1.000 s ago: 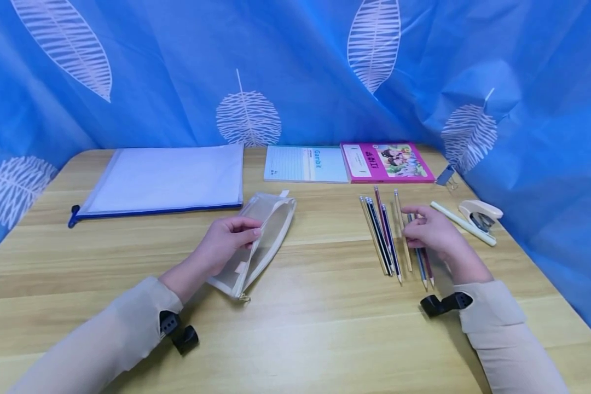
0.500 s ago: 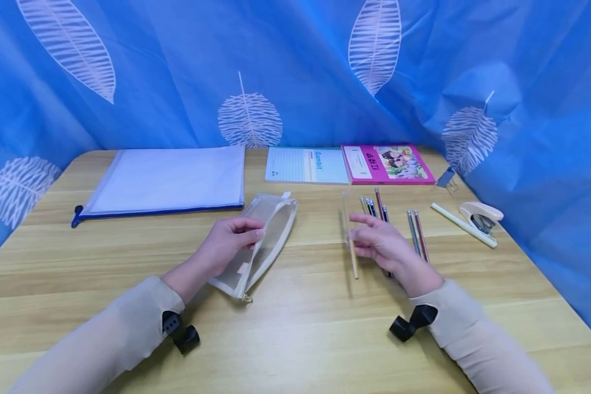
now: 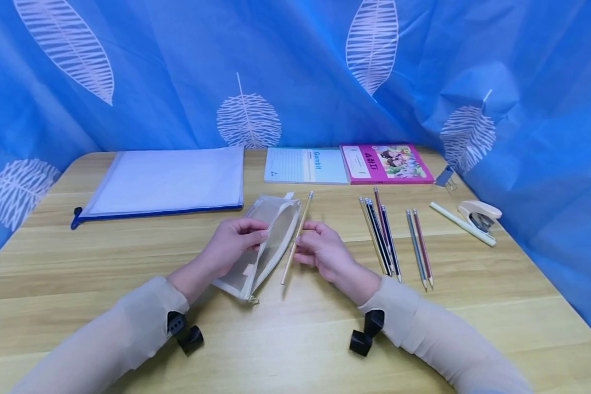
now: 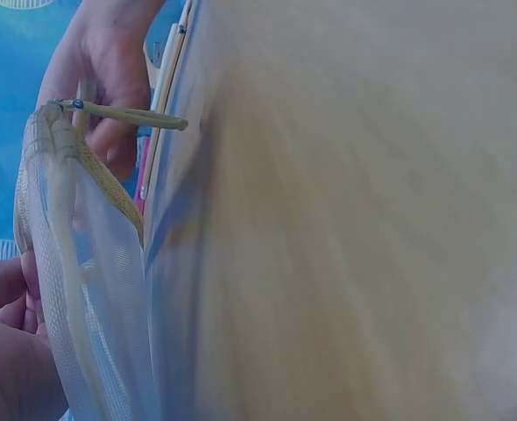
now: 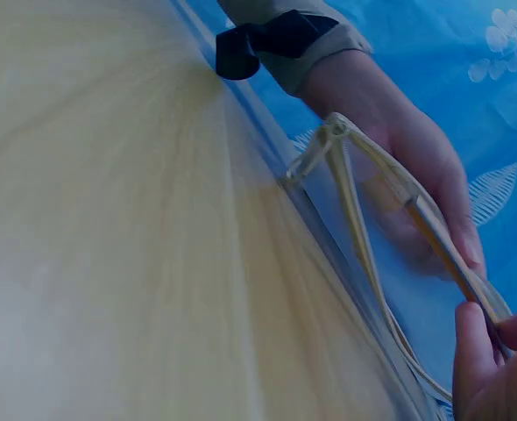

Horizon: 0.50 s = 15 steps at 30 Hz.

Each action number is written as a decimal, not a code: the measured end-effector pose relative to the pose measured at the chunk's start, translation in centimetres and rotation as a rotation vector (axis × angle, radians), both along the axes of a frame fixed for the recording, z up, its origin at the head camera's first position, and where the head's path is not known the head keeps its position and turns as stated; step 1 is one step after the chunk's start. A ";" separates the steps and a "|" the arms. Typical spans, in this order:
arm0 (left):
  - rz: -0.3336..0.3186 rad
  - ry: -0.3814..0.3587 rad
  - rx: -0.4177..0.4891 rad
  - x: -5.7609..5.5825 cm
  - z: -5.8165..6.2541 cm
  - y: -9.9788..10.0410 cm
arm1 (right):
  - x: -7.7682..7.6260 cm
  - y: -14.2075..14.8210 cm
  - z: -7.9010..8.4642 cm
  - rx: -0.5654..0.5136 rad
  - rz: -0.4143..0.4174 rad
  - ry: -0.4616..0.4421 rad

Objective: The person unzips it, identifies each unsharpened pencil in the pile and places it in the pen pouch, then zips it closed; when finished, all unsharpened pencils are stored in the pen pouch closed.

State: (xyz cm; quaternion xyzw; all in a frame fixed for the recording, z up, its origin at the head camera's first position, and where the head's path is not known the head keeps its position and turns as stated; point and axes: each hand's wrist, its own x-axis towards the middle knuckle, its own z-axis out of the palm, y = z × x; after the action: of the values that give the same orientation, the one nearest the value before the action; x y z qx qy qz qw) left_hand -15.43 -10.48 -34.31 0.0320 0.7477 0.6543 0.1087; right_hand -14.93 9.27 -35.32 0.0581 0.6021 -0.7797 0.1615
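Note:
My left hand (image 3: pixel 233 243) pinches one edge of a pale mesh zip pouch (image 3: pixel 282 235), which gapes toward the right. Between finger and thumb my right hand (image 3: pixel 325 251) holds a yellow pencil (image 3: pixel 295 243), slanted beside the pouch's opening with its eraser end away from me. In the right wrist view the pencil (image 5: pixel 442 246) passes in front of the pouch's open rim (image 5: pixel 355 210). The left wrist view has the pouch's zip pull (image 4: pixel 136 116) at its near corner, and the right hand (image 4: pixel 109 70) behind it.
Several pencils (image 3: pixel 381 235) lie in a bunch on the table, with two more pencils (image 3: pixel 420 249) to their right. Farther right are a pale green stick (image 3: pixel 463 224) and a stapler (image 3: pixel 480 214). Notebooks (image 3: pixel 305 165), a binder clip (image 3: pixel 444 176) and a white zip folder (image 3: pixel 164 180) lie at the back.
My right hand has picked up the yellow pencil from among the others and carried it left to the pouch. The left hand keeps its hold on the pouch, almost still.

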 end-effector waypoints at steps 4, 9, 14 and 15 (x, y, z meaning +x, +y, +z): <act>0.005 -0.002 -0.029 0.0 0.0 0.4 | -0.5 -1.8 -0.2 -0.035 -0.108 -0.008; 0.027 -0.007 -0.017 -0.1 0.1 0.7 | -0.2 -3.7 -0.3 -0.060 -0.097 -0.028; 0.059 0.011 0.000 -0.2 0.0 0.9 | 0.3 -4.6 -0.7 -0.043 0.028 -0.031; 0.064 0.014 0.002 -0.2 -0.1 0.9 | 0.3 -4.6 -0.7 -0.035 0.047 -0.030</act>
State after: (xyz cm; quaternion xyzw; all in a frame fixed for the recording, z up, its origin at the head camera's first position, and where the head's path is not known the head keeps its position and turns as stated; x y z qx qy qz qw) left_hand -15.66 -9.60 -34.38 0.0127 0.7485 0.6579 0.0823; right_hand -14.61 4.63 -36.06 0.0529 0.5872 -0.7851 0.1895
